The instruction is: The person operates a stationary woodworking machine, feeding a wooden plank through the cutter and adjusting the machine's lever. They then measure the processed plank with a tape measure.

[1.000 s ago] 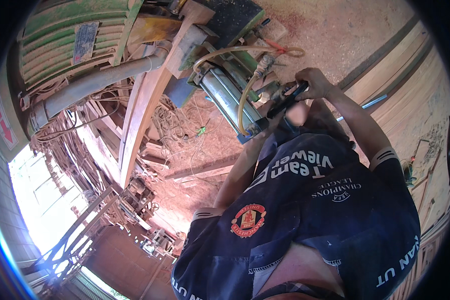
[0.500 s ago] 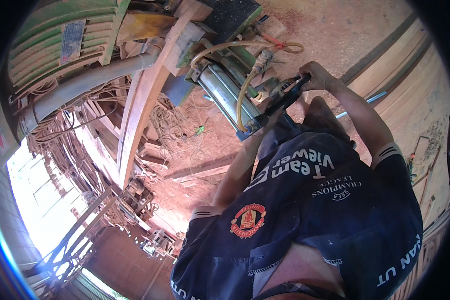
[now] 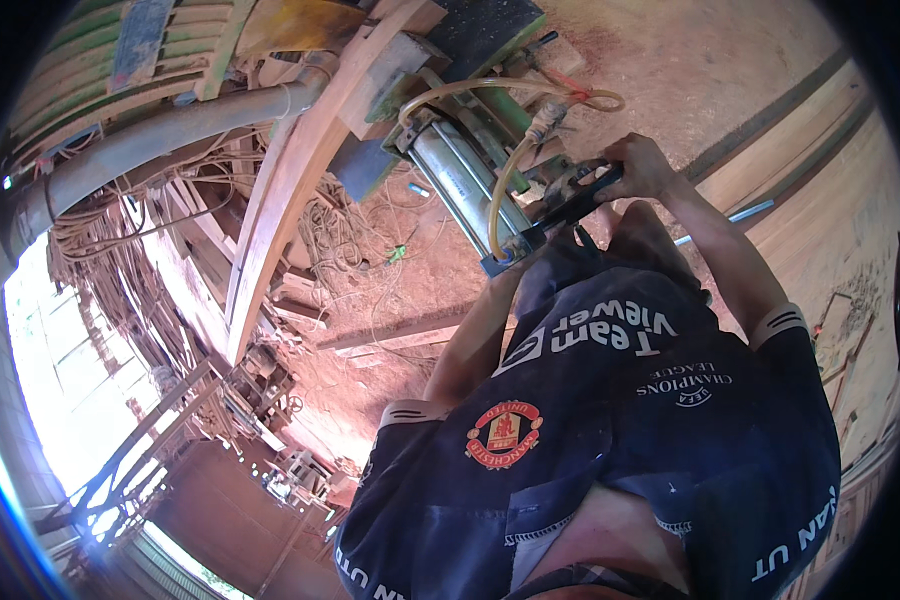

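Note:
My right hand (image 3: 638, 166) is closed around the end of a black handle (image 3: 582, 204) beside a pneumatic cylinder (image 3: 460, 180). The cylinder is silver with blue end blocks and tie rods along its sides. A yellowish air hose (image 3: 498, 190) loops from its far end to its near end, passing a metal fitting. My left forearm reaches up behind the near end of the cylinder; the left hand itself is hidden there. Beyond the cylinder, a long curved wooden piece (image 3: 305, 190) rests against a wood block (image 3: 395, 75) on the machine.
A grey pipe (image 3: 160, 150) runs across the upper left below a green slatted housing (image 3: 175, 50). Tangled cords (image 3: 330, 235) and offcuts lie on the dusty floor at left. Long boards (image 3: 790, 150) lie at right, with a light-blue rod (image 3: 750, 211) near my right arm.
The whole view has shifted slightly, so the cylinder and wooden piece sit a little further right. My right hand stays on the handle, whose gripped end appears slightly lower.

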Demonstrator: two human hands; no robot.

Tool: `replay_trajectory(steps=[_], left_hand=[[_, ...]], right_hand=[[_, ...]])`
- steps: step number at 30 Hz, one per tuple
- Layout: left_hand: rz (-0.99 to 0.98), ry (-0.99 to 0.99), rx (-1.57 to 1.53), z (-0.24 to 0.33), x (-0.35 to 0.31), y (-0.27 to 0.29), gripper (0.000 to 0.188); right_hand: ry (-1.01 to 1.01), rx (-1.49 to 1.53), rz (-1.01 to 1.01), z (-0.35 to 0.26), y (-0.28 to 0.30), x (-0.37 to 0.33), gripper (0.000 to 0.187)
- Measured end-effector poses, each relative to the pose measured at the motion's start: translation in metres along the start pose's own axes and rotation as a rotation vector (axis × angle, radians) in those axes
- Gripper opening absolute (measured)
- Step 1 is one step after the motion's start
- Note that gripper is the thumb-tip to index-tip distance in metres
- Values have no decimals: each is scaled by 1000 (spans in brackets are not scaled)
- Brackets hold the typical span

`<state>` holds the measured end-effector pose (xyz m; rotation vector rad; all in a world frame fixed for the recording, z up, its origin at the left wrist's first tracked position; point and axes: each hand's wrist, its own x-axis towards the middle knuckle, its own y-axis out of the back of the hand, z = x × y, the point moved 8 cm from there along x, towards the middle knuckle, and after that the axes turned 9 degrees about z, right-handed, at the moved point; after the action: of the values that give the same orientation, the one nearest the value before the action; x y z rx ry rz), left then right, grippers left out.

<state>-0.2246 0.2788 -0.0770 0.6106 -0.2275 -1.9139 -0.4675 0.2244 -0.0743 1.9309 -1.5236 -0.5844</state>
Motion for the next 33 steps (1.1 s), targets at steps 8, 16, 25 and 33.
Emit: replay_trajectory(steps=[8,16,25,33], left_hand=[[-21,-44,-1,-5,3,0,49],[-60,-3,64,16,4,4,51],[121,-289,38,9,-3,9,51],[121,-177,146,10,-3,8,46]], right_hand=[[56,10,34,2,1,1,78],[56,33,60,6,-3,-2,85],[107,90,167,1,7,-6,73],[110,106,235,2,9,-7,74]])
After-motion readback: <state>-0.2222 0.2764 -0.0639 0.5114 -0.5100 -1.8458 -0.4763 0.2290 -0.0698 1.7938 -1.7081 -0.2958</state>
